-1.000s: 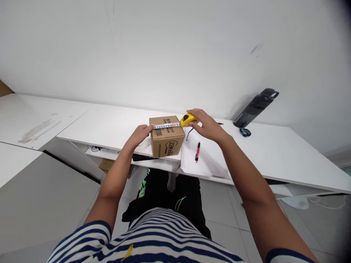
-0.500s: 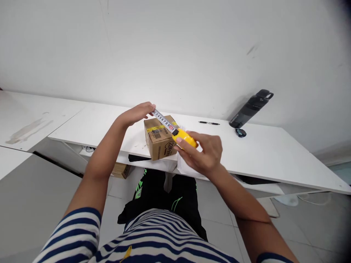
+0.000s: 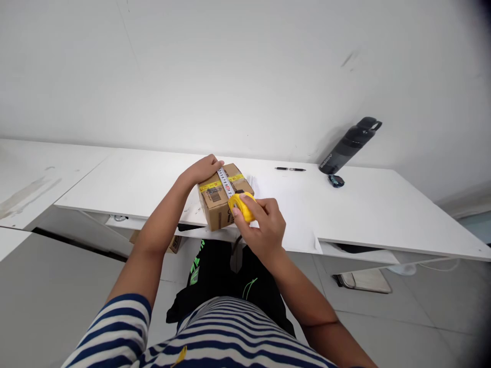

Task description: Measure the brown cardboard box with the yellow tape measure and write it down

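Note:
A small cardboard box (image 3: pixel 217 212) with yellow tape across its top stands at the front edge of the white table. My right hand (image 3: pixel 264 227) grips the yellow case of a tape measure (image 3: pixel 242 206) at the box's near right top edge. The blade runs out from the case across the top of the box. At the far left top edge, my left hand (image 3: pixel 205 167) pinches the blade's end between its fingers; the tip itself is hidden.
White paper (image 3: pixel 291 225) lies on the table (image 3: pixel 364 214) right of the box. Behind it are a black pen (image 3: pixel 290 169), a dark water bottle (image 3: pixel 350 146) and a small dark round object (image 3: pixel 336 181). Another cardboard box (image 3: pixel 174 244) sits below the tabletop.
Both hands have come down with the tape measure, and the blade now runs along the box top at a steeper angle. More blade is drawn out. The view has shifted slightly.

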Available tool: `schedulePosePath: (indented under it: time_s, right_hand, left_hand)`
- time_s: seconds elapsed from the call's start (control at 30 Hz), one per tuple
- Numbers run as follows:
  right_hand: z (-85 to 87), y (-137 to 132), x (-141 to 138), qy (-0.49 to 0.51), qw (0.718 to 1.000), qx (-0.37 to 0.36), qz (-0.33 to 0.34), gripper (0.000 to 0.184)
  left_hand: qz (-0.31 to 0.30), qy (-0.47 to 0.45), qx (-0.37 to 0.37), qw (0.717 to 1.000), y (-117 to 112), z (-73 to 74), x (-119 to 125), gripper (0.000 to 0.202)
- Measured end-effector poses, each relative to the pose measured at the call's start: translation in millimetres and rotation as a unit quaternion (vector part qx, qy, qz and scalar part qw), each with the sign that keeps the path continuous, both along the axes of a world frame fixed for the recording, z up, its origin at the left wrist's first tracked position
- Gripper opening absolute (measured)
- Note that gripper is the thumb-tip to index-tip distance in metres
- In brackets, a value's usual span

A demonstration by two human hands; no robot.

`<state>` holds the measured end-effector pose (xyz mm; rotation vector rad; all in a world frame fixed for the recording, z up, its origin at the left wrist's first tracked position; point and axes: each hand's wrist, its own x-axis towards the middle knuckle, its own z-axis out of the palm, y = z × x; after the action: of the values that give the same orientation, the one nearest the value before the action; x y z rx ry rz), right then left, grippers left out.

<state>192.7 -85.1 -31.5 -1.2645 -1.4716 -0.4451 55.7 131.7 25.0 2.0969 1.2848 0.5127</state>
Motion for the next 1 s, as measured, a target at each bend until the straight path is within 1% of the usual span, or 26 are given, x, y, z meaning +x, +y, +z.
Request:
schedulePosePath:
  time_s: [0.07, 0.17, 0.27, 0.37, 0.63, 0.73, 0.8, 0.87, 0.93, 1.0]
  right_hand:
    - [-4.0, 9, -1, 0.007, 1.0, -0.012, 0.004, 0.038]
    - [-8.8, 16, -5, 0.002, 1.0, -0.016, 0.018, 0.039]
    - [-12.3, 18, -7, -0.006, 1.0, 0.015, 0.018, 0.042]
    - [-13.9, 18, -7, -0.015, 0.999, 0.038, 0.017, 0.041]
    - [-14.8, 13, -9, -0.029, 1.0, -0.001, -0.01, 0.051]
    - [-16.6, 12, -10, -0.022, 1.0, -0.011, -0.008, 0.054]
    - [-18.0, 12, -8, -0.011, 1.0, -0.012, 0.009, 0.055]
    - [-18.4, 14, -1, -0.01, 0.999, 0.0, 0.052, 0.057]
    - [-16.9, 18, 8, -0.022, 0.994, 0.029, 0.102, 0.06]
    - [-13.8, 22, 19, -0.027, 0.988, 0.066, 0.135, 0.065]
  left_hand:
    - [0.011, 0.016, 0.02, 1.0, -4, -2.0, 0, 0.038]
    - [0.011, 0.035, 0.048, 0.998, -10, -0.8, 0, 0.039]
    - [-0.004, 0.052, 0.069, 0.996, -14, 2.1, 0, 0.038]
    - [-0.008, 0.055, 0.077, 0.995, -15, 3.4, 0, 0.038]
    - [-0.004, 0.041, 0.091, 0.995, -11, -1.1, 0, 0.039]
    - [-0.001, 0.041, 0.092, 0.995, -9, -3.4, 1, 0.039]
    - [0.004, 0.019, 0.11, 0.994, -11, -4.8, 0, 0.037]
    - [0.002, -0.027, 0.164, 0.986, -19, -4.3, -1, 0.032]
    - [0.006, -0.085, 0.219, 0.972, -34, -0.5, -5, 0.028]
    - [0.014, -0.139, 0.228, 0.964, -55, 5.9, -10, 0.03]
